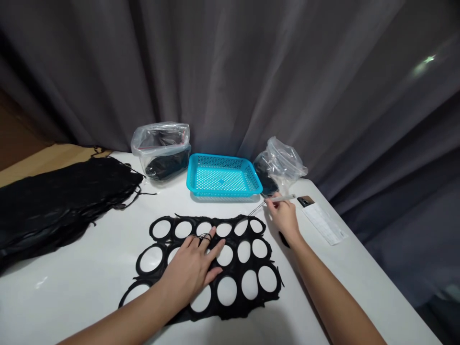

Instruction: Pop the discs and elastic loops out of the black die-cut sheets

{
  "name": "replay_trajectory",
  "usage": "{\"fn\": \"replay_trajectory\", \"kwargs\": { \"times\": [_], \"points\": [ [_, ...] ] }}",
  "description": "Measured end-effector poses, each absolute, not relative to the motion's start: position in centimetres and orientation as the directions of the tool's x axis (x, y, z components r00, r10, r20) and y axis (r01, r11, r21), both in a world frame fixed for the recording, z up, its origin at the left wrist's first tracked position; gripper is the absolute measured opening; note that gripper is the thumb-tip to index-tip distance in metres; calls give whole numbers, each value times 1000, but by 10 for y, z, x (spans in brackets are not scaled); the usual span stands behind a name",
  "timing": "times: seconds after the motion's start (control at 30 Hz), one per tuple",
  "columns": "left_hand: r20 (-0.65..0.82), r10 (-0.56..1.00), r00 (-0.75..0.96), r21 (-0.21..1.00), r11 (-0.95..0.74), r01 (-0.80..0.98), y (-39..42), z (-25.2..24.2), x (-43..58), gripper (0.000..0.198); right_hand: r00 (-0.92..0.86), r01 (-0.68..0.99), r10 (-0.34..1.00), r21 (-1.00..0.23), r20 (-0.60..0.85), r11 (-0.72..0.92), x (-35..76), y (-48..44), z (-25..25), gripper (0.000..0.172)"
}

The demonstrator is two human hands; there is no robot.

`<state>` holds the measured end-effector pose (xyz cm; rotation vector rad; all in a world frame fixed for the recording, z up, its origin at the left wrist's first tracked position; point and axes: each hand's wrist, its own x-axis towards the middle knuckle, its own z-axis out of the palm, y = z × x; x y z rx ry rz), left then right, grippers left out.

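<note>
My L hand [189, 268] lies loose, fingers spread, on the black holed sheet [235, 271], near-ctr of the white table [72, 306], w/ a thin black loop [204, 236] at the fingers. My R hand [285, 218] pinches a slim pale tool [282, 198] by the sheet's far R corner; blue basket [189, 181] beyond.

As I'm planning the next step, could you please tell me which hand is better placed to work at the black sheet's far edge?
Probably the right hand: it holds a slim tool whose tips point to that edge, while the left hand rests on the black sheet, better placed to steady it.
</note>
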<state>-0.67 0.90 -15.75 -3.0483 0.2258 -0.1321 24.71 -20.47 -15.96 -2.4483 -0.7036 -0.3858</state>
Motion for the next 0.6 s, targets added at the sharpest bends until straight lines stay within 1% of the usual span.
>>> {"fn": "replay_trajectory", "kwargs": {
  "times": [0.03,0.1,0.13,0.17,0.2,0.23,0.27,0.3,0.33,0.37,0.4,0.47,0.53,0.6],
  "points": [
    [79,-150,986,-91,-986,-143,11,-157,-8,58,832,534,368,-419,415,-734,249,-208,-160,25],
    [86,-140,986,-92,-987,-132,13,-158,-11,59,854,444,252,-386,455,-809,255,-218,-161,22],
    [94,-135,986,-91,-988,-127,14,-158,-12,59,862,398,191,-394,469,-828,258,-224,-160,21],
    [102,-131,986,-89,-988,-122,14,-158,-13,60,874,367,147,-430,463,-825,259,-228,-159,22],
    [107,-129,986,-87,-989,-120,14,-158,-13,60,894,353,131,-494,428,-795,257,-229,-158,23],
    [111,-127,986,-85,-989,-118,14,-158,-13,60,918,349,144,-579,369,-737,252,-228,-155,26],
    [113,-124,986,-84,-990,-115,13,-158,-14,60,937,344,191,-675,292,-653,244,-222,-152,29],
    [112,-122,986,-84,-990,-113,13,-158,-14,60,939,330,273,-764,208,-554,232,-214,-150,32],
    [109,-120,987,-86,-990,-111,12,-158,-14,60,918,314,369,-839,148,-445,217,-203,-147,33],
    [103,-118,988,-90,-990,-109,11,-157,-14,60,871,304,480,-882,104,-360,201,-190,-146,32],
    [95,-116,989,-96,-990,-107,11,-157,-14,60,810,305,581,-901,76,-308,185,-177,-144,29],
    [79,-108,991,-111,-989,-99,9,-156,-15,62,692,348,719,-903,65,-253,157,-156,-145,21],
    [74,-93,993,-123,-989,-83,8,-156,-17,64,626,409,776,-878,73,-248,139,-144,-149,13],
    [74,-84,994,-127,-989,-74,7,-156,-19,66,611,449,787,-856,84,-257,132,-140,-155,9]
  ]
}}
